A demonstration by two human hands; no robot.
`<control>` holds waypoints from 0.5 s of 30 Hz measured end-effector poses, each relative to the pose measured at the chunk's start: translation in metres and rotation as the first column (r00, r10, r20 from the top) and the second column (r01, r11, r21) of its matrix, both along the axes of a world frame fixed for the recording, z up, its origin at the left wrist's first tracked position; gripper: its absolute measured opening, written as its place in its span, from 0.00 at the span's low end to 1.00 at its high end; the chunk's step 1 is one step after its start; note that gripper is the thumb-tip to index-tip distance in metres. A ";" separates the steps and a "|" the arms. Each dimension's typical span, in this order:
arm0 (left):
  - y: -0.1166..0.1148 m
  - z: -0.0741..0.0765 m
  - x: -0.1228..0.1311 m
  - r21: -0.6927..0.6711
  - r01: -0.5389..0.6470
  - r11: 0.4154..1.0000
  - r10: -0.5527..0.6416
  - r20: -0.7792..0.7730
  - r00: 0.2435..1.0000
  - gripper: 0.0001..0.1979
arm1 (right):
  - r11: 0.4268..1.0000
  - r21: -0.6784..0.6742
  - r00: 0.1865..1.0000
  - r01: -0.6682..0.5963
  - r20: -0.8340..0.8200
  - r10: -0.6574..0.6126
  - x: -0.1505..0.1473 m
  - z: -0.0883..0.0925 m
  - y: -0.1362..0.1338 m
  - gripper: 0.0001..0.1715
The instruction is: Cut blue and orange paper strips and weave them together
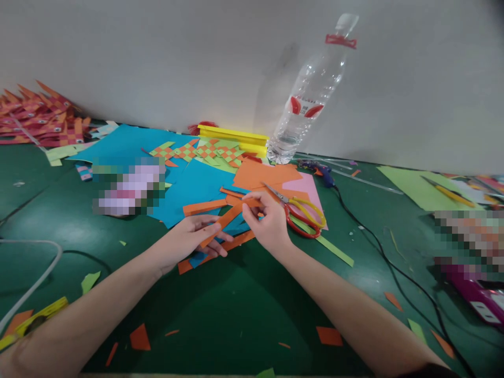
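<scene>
My left hand (pixel 202 233) pinches the lower end of an orange paper strip (pixel 228 218) between thumb and fingers. At the strip's upper end my right hand (pixel 265 218) is closed, its thumb and forefinger on the paper. Other orange strips (pixel 205 208) and blue paper pieces lie around and under my fingers; how they join is partly hidden. Scissors (pixel 303 212) with red and yellow handles rest just right of my right hand, over orange sheets (pixel 268 176) and a pink sheet (pixel 311 189). Blue sheets (pixel 185 186) spread behind my hands.
Woven green-and-orange paper fish (pixel 197 151) lie by a yellow folded strip (pixel 234 137). A water bottle (pixel 305 100) leans on the wall. A glue gun (pixel 321 170) trails a black cord at right. A phone (pixel 132 186) lies left. A red-orange pile (pixel 43 118) stands far left.
</scene>
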State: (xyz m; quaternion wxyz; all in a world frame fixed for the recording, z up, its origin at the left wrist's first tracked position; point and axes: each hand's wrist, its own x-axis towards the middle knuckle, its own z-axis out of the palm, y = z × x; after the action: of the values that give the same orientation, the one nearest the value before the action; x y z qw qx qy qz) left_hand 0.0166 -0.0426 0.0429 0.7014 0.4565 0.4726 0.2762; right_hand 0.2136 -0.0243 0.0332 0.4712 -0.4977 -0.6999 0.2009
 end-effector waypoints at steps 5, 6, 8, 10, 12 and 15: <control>-0.002 0.000 0.001 -0.060 0.056 0.997 -0.050 0.104 0.993 0.22 | 0.932 0.285 0.872 -0.225 0.485 0.062 0.006 -0.003 -0.001 0.10; -0.002 0.000 0.001 -0.060 0.070 0.996 -0.063 0.108 0.992 0.24 | 0.915 0.305 0.833 -0.262 0.550 0.055 0.007 -0.003 -0.001 0.10; -0.002 0.000 0.000 -0.048 0.095 0.994 -0.090 0.098 0.991 0.24 | 0.890 0.325 0.763 -0.320 0.646 0.038 0.009 -0.003 -0.001 0.11; -0.002 0.001 -0.001 -0.015 0.130 0.991 -0.128 0.068 0.989 0.20 | 0.865 0.345 0.706 -0.365 0.708 0.016 0.009 -0.003 -0.001 0.12; -0.001 0.002 -0.002 0.041 0.169 0.985 -0.170 0.027 0.985 0.16 | 0.845 0.373 0.685 -0.385 0.728 -0.009 0.010 -0.003 -0.001 0.13; 0.002 0.001 -0.004 0.188 0.188 0.964 -0.173 -0.092 0.981 0.13 | 0.865 0.366 0.734 -0.344 0.679 0.005 0.010 -0.003 0.002 0.16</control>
State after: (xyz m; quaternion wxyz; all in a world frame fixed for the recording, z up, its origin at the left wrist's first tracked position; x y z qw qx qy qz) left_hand 0.0129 -0.0401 0.0442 0.6571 0.5745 0.4255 0.2389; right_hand 0.2240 -0.0222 0.0300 0.2786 -0.3367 -0.8918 -0.1176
